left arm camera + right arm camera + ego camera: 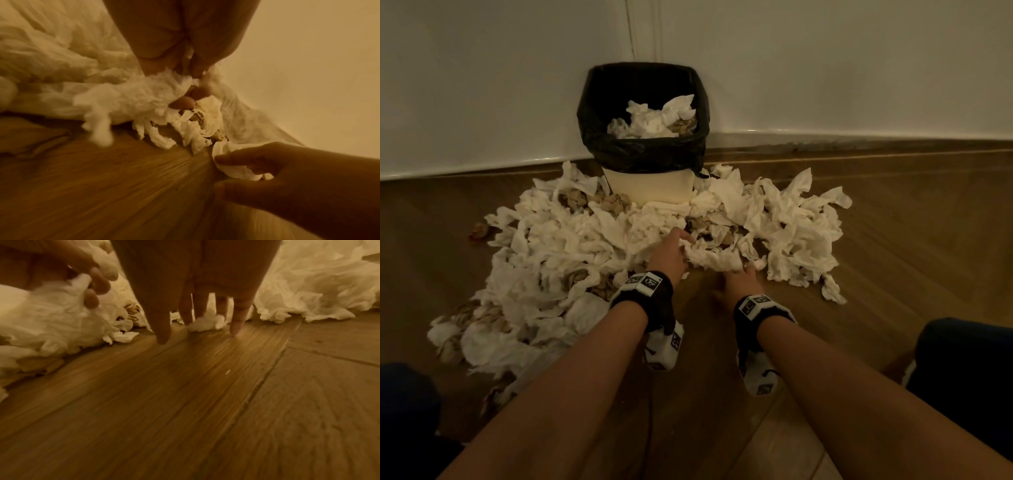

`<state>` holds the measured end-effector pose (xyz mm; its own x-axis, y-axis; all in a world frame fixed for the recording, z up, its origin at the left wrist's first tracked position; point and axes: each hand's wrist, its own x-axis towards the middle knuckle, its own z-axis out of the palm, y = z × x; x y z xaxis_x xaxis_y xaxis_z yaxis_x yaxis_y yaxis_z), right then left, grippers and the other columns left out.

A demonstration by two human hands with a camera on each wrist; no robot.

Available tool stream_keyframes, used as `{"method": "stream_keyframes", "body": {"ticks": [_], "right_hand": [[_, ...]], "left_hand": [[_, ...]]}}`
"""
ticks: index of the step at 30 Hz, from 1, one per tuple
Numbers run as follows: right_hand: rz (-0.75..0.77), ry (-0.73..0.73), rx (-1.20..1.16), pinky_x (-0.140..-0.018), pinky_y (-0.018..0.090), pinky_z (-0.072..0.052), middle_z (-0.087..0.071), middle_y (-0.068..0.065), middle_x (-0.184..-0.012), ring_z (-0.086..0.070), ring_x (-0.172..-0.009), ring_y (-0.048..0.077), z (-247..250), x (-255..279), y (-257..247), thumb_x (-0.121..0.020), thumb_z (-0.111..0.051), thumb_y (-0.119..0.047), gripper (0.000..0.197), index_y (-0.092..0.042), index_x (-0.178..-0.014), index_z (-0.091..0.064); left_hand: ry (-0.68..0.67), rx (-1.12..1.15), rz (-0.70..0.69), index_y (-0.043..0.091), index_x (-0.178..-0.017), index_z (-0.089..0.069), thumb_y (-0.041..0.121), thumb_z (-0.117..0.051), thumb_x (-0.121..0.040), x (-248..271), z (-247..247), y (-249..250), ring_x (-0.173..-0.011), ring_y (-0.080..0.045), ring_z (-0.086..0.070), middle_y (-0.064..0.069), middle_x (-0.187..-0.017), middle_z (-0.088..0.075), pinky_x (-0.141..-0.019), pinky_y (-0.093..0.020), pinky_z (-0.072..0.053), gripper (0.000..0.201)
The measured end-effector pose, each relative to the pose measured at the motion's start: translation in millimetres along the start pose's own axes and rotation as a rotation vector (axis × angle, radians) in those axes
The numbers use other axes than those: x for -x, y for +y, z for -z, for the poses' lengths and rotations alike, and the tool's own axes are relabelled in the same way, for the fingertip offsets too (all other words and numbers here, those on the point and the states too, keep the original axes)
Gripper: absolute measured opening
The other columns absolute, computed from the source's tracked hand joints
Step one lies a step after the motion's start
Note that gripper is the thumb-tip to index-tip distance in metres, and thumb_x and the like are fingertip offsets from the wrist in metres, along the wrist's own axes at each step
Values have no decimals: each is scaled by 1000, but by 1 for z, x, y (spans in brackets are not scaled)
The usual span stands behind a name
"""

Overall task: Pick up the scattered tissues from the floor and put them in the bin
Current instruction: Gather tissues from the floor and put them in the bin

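Note:
A cream bin (650, 186) with a black liner (592, 113) stands against the wall, with several crumpled tissues inside. A wide pile of white tissues (571, 236) lies on the wooden floor around it. My left hand (681, 243) grips a bunch of tissues (714, 258) at the pile's near edge. In the left wrist view its fingers (183, 103) curl into the white clump (131, 97). My right hand (739, 277) reaches down beside it with straight, spread fingers (237, 321). A small wad (205, 323) lies on the floor just behind them.
A white wall and baseboard (859, 137) run behind the bin. Bare wooden floor (722, 394) lies between my forearms and to the right of the pile. My dark-clad knees (969, 377) are at both lower corners. A small brownish scrap (479, 231) lies far left.

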<state>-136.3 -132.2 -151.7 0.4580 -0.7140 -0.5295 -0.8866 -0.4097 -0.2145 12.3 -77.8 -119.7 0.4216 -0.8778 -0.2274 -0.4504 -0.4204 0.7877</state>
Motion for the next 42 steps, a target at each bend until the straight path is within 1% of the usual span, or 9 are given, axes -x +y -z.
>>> {"method": "stream_keyframes", "body": {"ticks": [6,10,17,21,28,31,35,39,42], "right_hand": [[-90,-25,18,-107,38,-34,-41,18,-139,-38,-130,35,11,-6,-8,-96,-37,-7,40,-2,-135,-44],[-185,-82,-164,-99,35,-41,-49,17,-135,-48,-123,31,12,-10,-2,-98,-42,-22,38,-5,-131,-48],[-321,122,-717,-86,32,-45,-61,9,-117,-58,-106,26,1,-6,15,-89,-62,-27,37,-7,-120,-58],[-393,-44,-1381,-58,32,-58,-61,15,-104,-67,-74,28,14,0,8,-93,-56,-16,14,-6,-87,-63],[-283,-184,-1837,-53,22,-56,-57,17,-104,-58,-76,23,34,8,-5,-97,-37,4,30,8,-121,-54],[-246,-185,-1860,-43,21,-44,-51,10,-72,-43,-57,17,33,9,-7,-97,-25,7,33,0,-108,-55],[-270,-186,-1869,-45,20,-29,-42,-2,-46,-31,-43,10,32,8,-11,-101,-30,-12,30,-10,-91,-59],[-271,-203,-1794,-51,24,-26,-41,0,-49,-29,-51,14,38,11,-13,-98,-37,-42,44,-10,-79,-60],[-246,-222,-1857,-53,25,-22,-41,1,-55,-31,-54,14,46,13,-16,-94,-31,-27,31,-11,-80,-53]], "left_hand": [[-31,138,127,21,-104,-51,12,-36,-96,-5,0,2,-64,-9,-46,-4,-97,-53,-56,-26,-40,20],[-36,226,178,24,-97,-49,41,-63,-84,-6,4,1,-83,-13,-54,0,-103,-54,-70,-31,-48,25],[45,279,100,9,-115,-57,8,-41,-97,-12,14,2,-102,-30,-56,-16,-126,-54,-82,-32,-50,25],[13,758,264,-1,-127,-46,-1,-27,-99,-14,21,16,-69,-16,-57,-20,-105,-57,-49,-14,-47,33],[-17,1279,369,17,-85,-51,-5,-23,-91,-13,43,33,-48,-8,-39,-2,-69,-40,-41,-18,-29,36],[-43,1390,339,16,-73,-46,12,-29,-91,-13,52,41,-58,-13,-41,1,-73,-43,-48,-23,-26,25],[-99,1475,322,16,-57,-44,49,-31,-93,-17,60,48,-63,-15,-53,0,-70,-50,-48,-22,-27,50],[-88,1532,233,16,-55,-47,23,-37,-76,-14,64,60,-56,-15,-50,3,-66,-44,-47,-19,-31,24],[-78,1584,198,15,-60,-48,19,-39,-63,-13,71,68,-57,-16,-51,2,-66,-47,-53,-25,-27,10]]}}
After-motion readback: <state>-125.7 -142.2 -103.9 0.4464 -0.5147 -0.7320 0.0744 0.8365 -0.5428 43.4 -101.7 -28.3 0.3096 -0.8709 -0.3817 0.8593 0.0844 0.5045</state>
